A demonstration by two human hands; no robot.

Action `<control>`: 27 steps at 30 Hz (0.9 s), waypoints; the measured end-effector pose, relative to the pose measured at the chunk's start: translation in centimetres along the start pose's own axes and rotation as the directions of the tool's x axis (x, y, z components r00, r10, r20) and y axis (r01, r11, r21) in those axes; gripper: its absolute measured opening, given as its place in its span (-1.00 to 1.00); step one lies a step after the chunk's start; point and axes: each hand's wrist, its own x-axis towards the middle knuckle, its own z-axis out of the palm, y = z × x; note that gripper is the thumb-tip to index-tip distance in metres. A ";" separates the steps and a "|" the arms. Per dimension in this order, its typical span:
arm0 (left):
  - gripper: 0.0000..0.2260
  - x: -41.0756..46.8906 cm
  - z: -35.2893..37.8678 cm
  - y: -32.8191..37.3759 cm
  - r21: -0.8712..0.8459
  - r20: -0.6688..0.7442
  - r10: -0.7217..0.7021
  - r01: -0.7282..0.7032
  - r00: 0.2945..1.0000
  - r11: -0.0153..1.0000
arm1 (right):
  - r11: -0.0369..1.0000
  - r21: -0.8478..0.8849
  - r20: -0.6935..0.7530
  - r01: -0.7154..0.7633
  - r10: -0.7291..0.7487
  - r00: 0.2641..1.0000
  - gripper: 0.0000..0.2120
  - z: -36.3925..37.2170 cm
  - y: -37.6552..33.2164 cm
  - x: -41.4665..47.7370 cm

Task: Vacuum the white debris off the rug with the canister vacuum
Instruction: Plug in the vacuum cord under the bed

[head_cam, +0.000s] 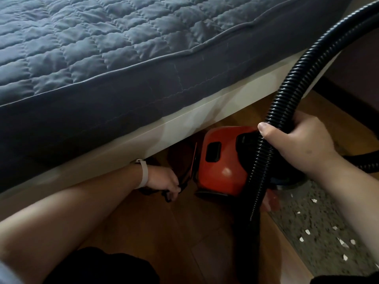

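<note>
Across the upper part of your view, the bed (102,48) with its grey quilted cover overhangs a white bed frame (184,124), whose lower edge runs diagonally just above the canister. Below lies the wooden floor (164,232), and at lower right the speckled rug (320,228), its near edge slanting across the boards. The red canister vacuum (221,167) sits on the floor just beside the rug's far corner, its rear close under the frame's edge. The black ribbed hose (287,95) comes down from the upper right, passes through your right hand (297,144) and drops in front of the canister. That hand is clenched round the hose, thumb on top, well apart from the debris. Your left hand (164,181), a pale wristband (143,173) at its wrist, reaches low behind the canister and pinches a black cord (167,193). The white debris (307,232) lies scattered on the rug, right of the hose's lower run.
</note>
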 end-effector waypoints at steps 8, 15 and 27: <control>-0.80 0.0 -2.6 -0.7 -0.221 -0.476 0.013 -0.134 0.880 0.966 | 0.987 -0.153 0.176 -0.040 0.067 0.982 -0.65 2.7 0.9 0.1; -0.66 2.4 -0.1 -3.0 -0.099 -0.641 -0.083 0.025 0.763 0.995 | 0.986 -0.158 0.302 -0.043 0.090 0.949 -0.64 6.4 1.5 0.3; -0.76 4.2 1.6 -4.9 0.061 -0.376 -0.135 0.170 0.917 0.984 | 0.977 -0.215 0.423 0.011 0.083 0.903 -0.57 10.9 1.1 -0.1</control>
